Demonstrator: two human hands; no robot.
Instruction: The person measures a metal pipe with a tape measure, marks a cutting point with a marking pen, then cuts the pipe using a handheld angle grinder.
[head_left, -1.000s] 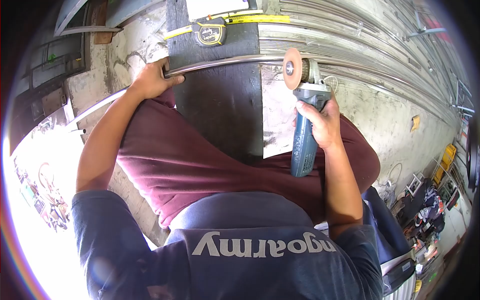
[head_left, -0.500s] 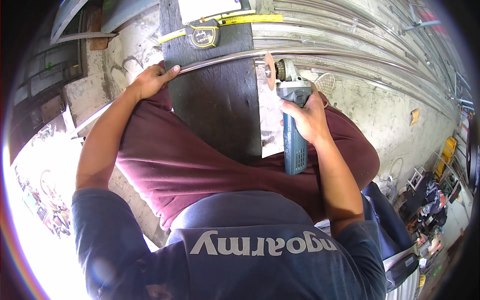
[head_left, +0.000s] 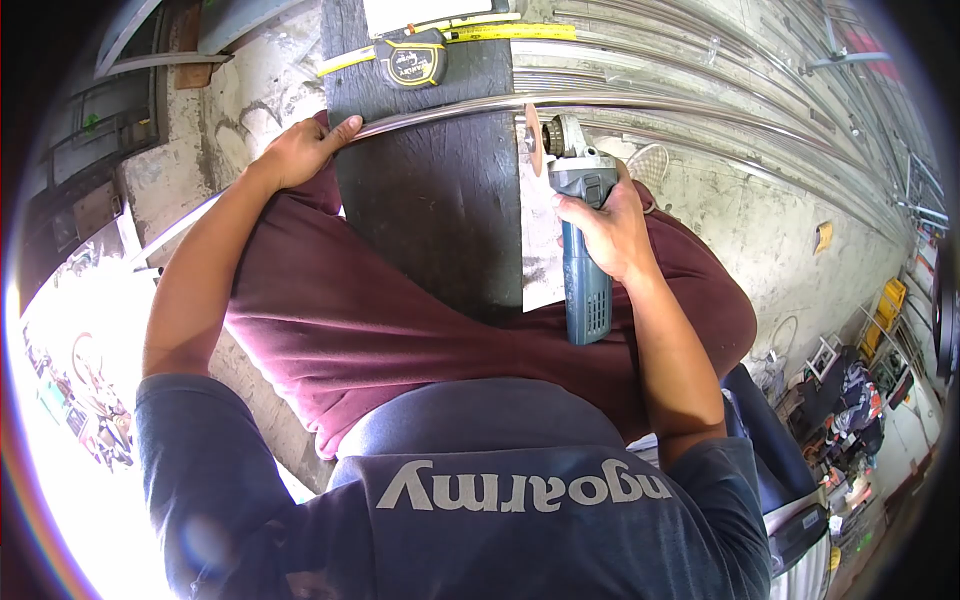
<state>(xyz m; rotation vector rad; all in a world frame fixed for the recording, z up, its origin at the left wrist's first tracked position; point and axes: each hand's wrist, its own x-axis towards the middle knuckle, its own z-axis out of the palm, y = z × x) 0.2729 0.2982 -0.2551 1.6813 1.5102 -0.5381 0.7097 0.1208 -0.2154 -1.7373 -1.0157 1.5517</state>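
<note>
- Room was tight at the cut: your dark plank ended at its right edge just beside the disc, with bare concrete floor open to the right of it
- Beyond the plank, a bundle of steel tubes ran along the floor close behind the disc, and a tape measure sat on the plank's far end, just past the rod
- That rod, shiny and gently curved, lay across the plank from left to right and overhung both edges
- Your left hand was closed around the rod at the plank's left edge, thumb lying along it
- Your right hand was wrapped firmly round the blue angle grinder, its disc upright and edge-on at the rod, just off the plank's right edge
- You could not tell whether the disc touched the rod; the rod's left end vanished into glare, and your legs hid the plank's near end
</note>
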